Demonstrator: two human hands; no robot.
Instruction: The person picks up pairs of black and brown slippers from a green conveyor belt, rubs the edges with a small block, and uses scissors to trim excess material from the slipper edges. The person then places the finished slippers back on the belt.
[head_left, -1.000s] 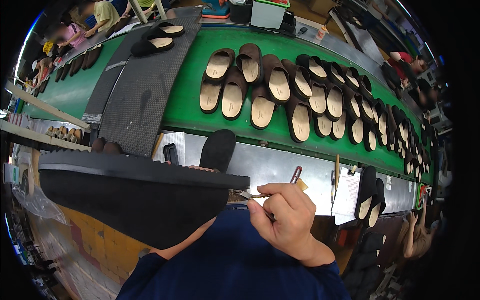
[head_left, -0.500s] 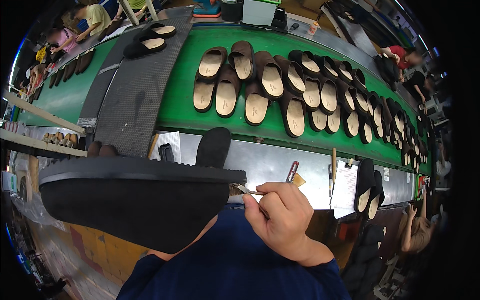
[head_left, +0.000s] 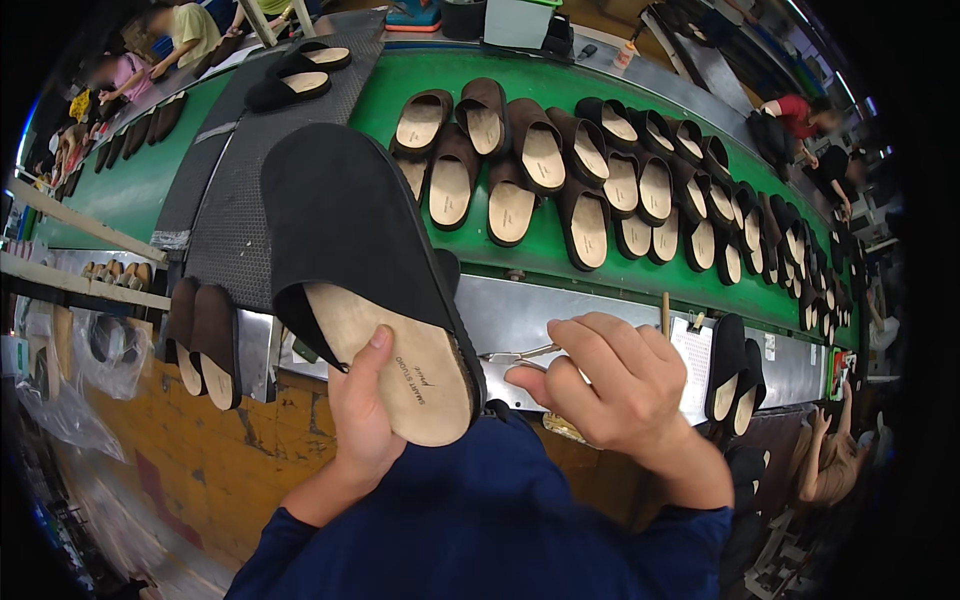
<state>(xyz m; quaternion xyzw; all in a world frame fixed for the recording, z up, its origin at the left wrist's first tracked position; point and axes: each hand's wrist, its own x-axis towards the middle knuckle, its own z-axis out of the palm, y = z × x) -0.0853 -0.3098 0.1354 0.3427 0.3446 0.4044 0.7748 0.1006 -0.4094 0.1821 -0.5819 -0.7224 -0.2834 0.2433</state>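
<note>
My left hand (head_left: 362, 415) grips a black suede clog (head_left: 350, 250) by its heel, thumb on the tan cork insole, toe pointing away and up to the left. My right hand (head_left: 612, 380) is closed on small metal snips (head_left: 520, 354), whose tips point left toward the clog's inner edge, close to it. Both forearms wear dark blue sleeves and rise from the lower edge.
A green conveyor belt (head_left: 500, 262) runs across, carrying several brown clogs (head_left: 520, 170) with tan insoles. A dark mesh mat (head_left: 230, 200) bears two black clogs (head_left: 290, 75). A steel ledge (head_left: 590, 310) lies before me. Other people work at far left and right.
The clog has turned from sole-side-on and level to insole up, toe raised away from me. My right hand with the snips stayed beside its inner edge.
</note>
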